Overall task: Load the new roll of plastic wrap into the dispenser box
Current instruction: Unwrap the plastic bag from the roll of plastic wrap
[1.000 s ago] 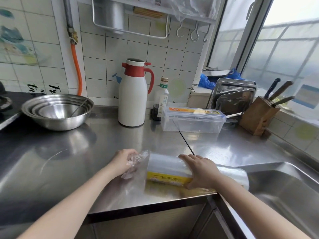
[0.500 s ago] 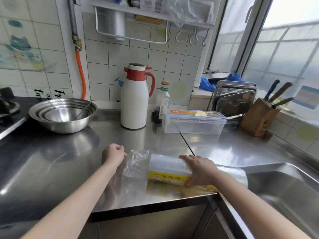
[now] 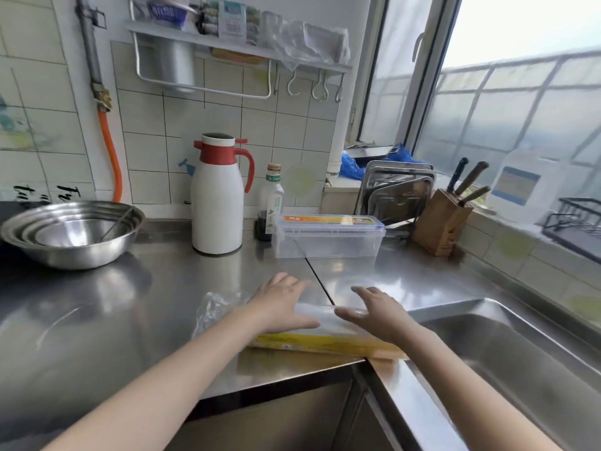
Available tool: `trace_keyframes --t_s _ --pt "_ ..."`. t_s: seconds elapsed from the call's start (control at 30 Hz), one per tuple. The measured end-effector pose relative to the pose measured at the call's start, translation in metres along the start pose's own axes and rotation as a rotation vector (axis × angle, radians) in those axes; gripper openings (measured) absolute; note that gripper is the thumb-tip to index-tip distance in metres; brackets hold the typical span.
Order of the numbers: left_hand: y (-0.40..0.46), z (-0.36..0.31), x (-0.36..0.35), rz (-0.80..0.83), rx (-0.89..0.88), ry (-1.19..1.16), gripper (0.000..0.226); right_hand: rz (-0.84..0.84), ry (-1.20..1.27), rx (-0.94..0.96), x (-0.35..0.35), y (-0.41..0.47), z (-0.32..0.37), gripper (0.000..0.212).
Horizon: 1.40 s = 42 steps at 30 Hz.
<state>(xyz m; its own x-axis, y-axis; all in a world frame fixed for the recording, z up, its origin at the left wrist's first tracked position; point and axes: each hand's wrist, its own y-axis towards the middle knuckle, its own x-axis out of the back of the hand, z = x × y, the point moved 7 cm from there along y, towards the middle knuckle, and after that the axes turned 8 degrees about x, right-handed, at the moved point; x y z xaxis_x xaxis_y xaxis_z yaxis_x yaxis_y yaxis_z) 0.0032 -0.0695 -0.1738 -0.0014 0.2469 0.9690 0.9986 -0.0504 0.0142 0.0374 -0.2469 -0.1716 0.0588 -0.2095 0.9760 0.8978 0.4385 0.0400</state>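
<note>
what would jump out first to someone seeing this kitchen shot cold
Two bare hands at the near counter edge: the left hand and right hand both lie on a roll of plastic wrap with a yellow label, crumpled wrapper trailing to its left. Behind them the clear dispenser box sits closed, beside a white and red thermos jug. Stacked steel bowls stand far left.

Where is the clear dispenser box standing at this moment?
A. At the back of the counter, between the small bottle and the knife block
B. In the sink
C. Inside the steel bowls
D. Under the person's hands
A: the clear dispenser box stands at the back of the counter, with the small bottle to its left and the knife block to its right, apart from both hands.
</note>
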Motion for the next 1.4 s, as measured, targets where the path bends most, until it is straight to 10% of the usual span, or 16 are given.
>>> trace_keyframes --t_s 0.43,0.8,1.4 --pt "0.021 -0.041 -0.044 0.122 -0.077 0.196 0.098 -0.279 0.830 -0.466 -0.024 -0.042 -0.082 0.056" --pt "0.002 0.049 -0.023 0.264 0.132 0.183 0.101 0.165 1.144 -0.240 -0.055 -0.011 -0.003 0.043" --pt "-0.004 0.081 -0.013 0.264 0.186 0.171 0.096 0.219 1.300 -0.211 -0.076 -0.009 0.001 0.025"
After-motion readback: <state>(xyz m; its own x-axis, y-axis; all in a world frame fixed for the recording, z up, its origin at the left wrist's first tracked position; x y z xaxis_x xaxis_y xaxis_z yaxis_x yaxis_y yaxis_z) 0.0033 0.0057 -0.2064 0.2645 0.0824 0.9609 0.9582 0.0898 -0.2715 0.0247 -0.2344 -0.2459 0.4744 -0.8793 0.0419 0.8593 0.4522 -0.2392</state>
